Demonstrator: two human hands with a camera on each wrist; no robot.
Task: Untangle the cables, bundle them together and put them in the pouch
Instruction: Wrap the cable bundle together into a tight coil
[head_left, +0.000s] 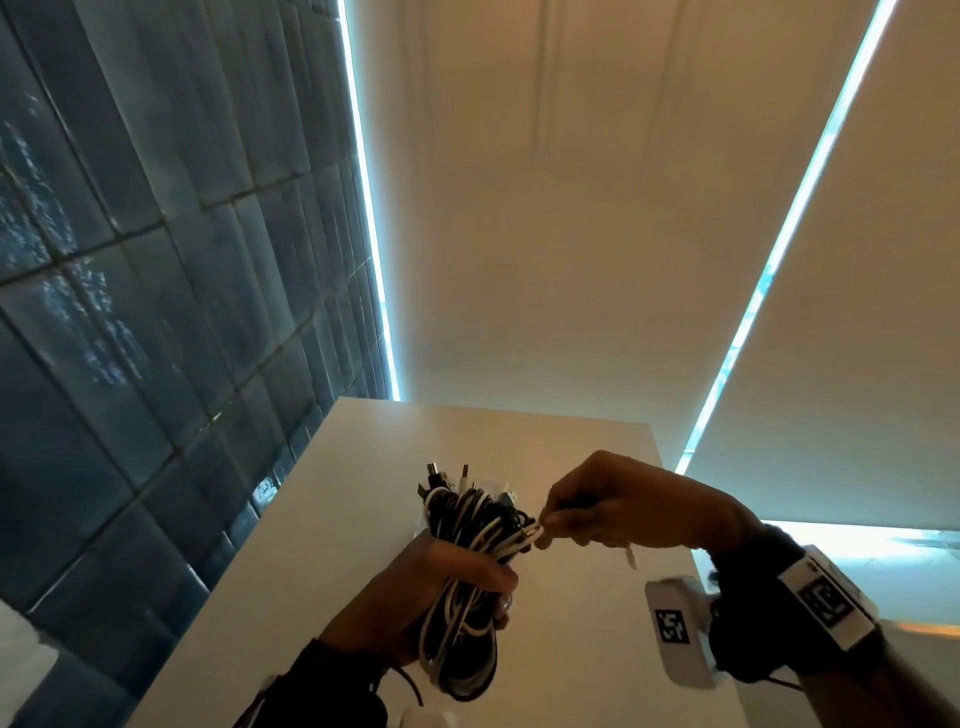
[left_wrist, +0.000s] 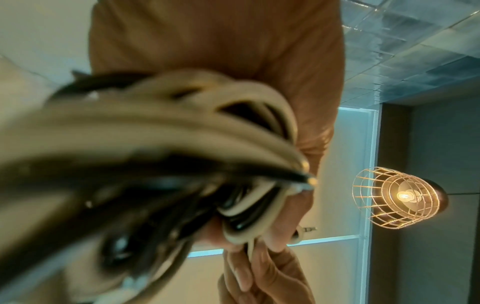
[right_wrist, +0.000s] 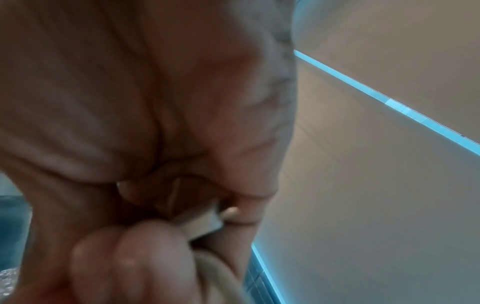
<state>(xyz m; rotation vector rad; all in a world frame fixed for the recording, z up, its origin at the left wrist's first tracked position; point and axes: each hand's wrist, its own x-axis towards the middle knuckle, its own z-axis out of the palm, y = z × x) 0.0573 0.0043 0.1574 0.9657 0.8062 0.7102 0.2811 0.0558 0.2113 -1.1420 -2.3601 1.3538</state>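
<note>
A thick bundle of black and white cables (head_left: 467, 551) is held upright above the white table (head_left: 322, 545) in the head view. My left hand (head_left: 415, 587) grips the bundle round its middle, with plugs sticking out at the top and loops hanging below. My right hand (head_left: 597, 512) pinches a white cable end (head_left: 537, 532) at the bundle's right side, and a white plug (head_left: 630, 558) dangles under that hand. In the left wrist view the cable loops (left_wrist: 182, 160) fill the frame, blurred. The right wrist view shows curled fingers (right_wrist: 145, 259) on a pale cable (right_wrist: 218, 273). No pouch is in view.
A dark blue tiled wall (head_left: 156, 260) stands to the left of the table. Pale roller blinds (head_left: 571, 208) with bright gaps hang behind it. A wire-cage lamp (left_wrist: 397, 197) shows in the left wrist view. The table's right edge (head_left: 670, 493) lies under my right hand.
</note>
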